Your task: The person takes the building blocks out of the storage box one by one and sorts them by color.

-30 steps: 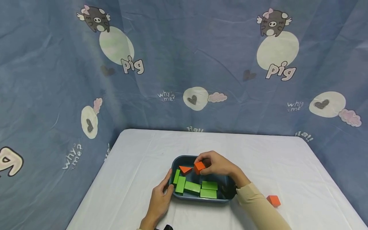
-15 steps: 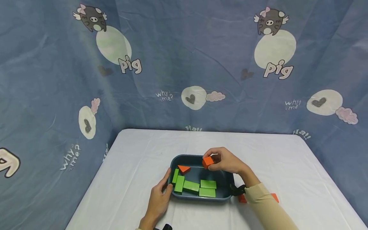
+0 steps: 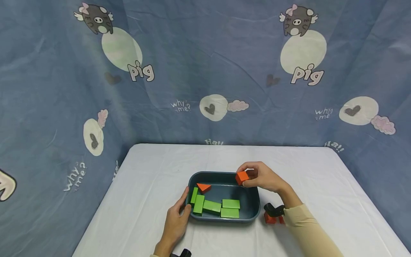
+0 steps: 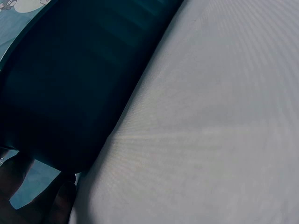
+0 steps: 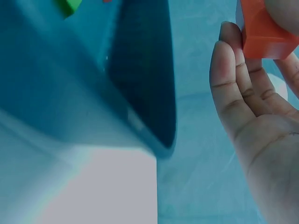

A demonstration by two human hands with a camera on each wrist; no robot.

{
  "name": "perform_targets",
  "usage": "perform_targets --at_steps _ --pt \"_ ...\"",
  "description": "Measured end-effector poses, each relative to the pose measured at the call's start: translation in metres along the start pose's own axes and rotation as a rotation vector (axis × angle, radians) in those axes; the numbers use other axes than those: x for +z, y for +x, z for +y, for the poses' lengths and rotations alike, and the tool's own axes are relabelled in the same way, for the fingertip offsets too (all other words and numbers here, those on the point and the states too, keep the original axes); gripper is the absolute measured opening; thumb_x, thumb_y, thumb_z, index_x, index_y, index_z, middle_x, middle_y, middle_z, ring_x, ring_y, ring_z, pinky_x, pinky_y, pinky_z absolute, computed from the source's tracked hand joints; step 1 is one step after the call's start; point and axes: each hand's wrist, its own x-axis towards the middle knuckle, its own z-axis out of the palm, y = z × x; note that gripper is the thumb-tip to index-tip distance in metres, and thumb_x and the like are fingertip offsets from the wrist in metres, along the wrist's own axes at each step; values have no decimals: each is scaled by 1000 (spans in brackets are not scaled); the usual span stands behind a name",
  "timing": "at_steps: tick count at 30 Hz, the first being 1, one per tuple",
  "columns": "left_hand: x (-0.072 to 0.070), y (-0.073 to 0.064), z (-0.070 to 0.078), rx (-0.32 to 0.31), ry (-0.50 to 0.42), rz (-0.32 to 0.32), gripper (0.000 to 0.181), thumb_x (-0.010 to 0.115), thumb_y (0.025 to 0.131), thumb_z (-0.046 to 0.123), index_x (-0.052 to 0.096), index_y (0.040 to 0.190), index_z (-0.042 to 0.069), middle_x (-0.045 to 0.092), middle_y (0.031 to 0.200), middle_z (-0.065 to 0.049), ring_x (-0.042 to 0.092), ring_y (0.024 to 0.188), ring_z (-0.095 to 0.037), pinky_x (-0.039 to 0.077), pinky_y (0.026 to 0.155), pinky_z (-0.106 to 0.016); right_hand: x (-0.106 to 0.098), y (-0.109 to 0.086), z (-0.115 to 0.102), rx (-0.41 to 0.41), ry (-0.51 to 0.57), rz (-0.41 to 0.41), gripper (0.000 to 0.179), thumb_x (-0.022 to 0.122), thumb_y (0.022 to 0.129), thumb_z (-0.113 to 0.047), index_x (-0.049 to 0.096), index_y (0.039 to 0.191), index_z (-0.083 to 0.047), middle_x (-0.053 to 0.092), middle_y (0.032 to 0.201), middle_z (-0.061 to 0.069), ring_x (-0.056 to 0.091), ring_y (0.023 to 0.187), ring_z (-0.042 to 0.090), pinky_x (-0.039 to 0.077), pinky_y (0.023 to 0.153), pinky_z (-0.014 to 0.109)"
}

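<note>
My right hand [image 3: 261,176] pinches an orange block [image 3: 242,177], cube-like, above the back right corner of the dark blue tray [image 3: 224,220]. Up close in the right wrist view, thumb and fingers hold this orange block [image 5: 268,35] beside the tray wall [image 5: 140,70]. Straight fingers of my left hand [image 3: 174,221] rest against the tray's left end, with the thumb near its front corner. Inside the tray lie an orange triangular block [image 3: 203,187] at the back left and several green blocks [image 3: 212,206] along the left and front. The left wrist view is dark.
Below the right wrist strap [image 3: 273,210], an orange block [image 3: 270,218] stands on the white cloth [image 3: 154,178], right of the tray. Another orange piece [image 3: 281,219] is partly hidden by the sleeve. A blue printed curtain [image 3: 179,71] hangs behind the table.
My right hand has moved right with the orange block, from over the middle of the tray to its back right corner. My left hand has stayed at the tray's left end.
</note>
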Motion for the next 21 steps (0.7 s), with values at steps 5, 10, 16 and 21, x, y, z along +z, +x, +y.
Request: perform_targets --at_steps 5,10,16,21 --pt "0 0 -1 11 10 -2 52 61 102 9 48 152 10 47 153 6 44 139 -11 35 107 -12 -9 -11 0 11 -13 28 32 75 84 5 69 115 -3 65 111 18 66 94 33 59 80 36" --pt "0 -1 -1 13 20 1 53 60 101 7 48 152 12 47 153 6 44 139 -13 35 107 -12 -17 -22 3 6 -37 48 33 76 83 7 69 114 -3 65 110 18 67 93 32 60 79 37" --pt "0 -1 -1 41 17 6 52 60 102 7 48 153 11 47 154 1 45 139 -18 35 106 -12 -27 -35 3 31 -48 72 32 77 84 4 69 114 -3 66 111 18 68 94 34 59 81 37" --pt "1 1 0 38 17 8 53 60 101 5 48 153 10 48 154 -2 45 139 -18 35 106 -12 -35 -47 1 69 -72 99 32 77 85 2 69 115 -4 66 113 18 68 97 35 59 82 37"
